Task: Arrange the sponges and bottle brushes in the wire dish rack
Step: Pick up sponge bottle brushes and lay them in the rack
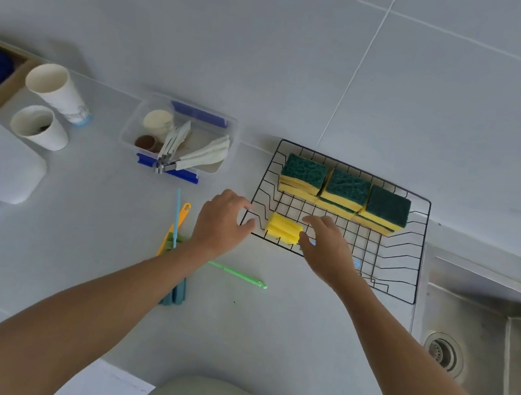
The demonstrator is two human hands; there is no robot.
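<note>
The black wire dish rack (409, 253) sits on the counter beside the sink. Three stacks of yellow-and-green sponges (346, 190) line its back edge. A bottle brush with a yellow sponge head (283, 228) lies in the rack's front left, its blue handle (356, 264) running under my right hand. My right hand (326, 247) rests palm down over that handle with fingers extended, thumb beside the yellow head. My left hand (221, 222) is at the rack's left edge with fingers apart. Other bottle brushes (178, 215) with blue, orange and green handles lie on the counter under my left forearm.
A clear plastic tub (129, 140) holding clips and small cups stands left of the rack. Two white paper cups (53, 92) and a white tray (4, 159) are at far left. The steel sink (482, 332) is on the right. Tiled wall lies behind.
</note>
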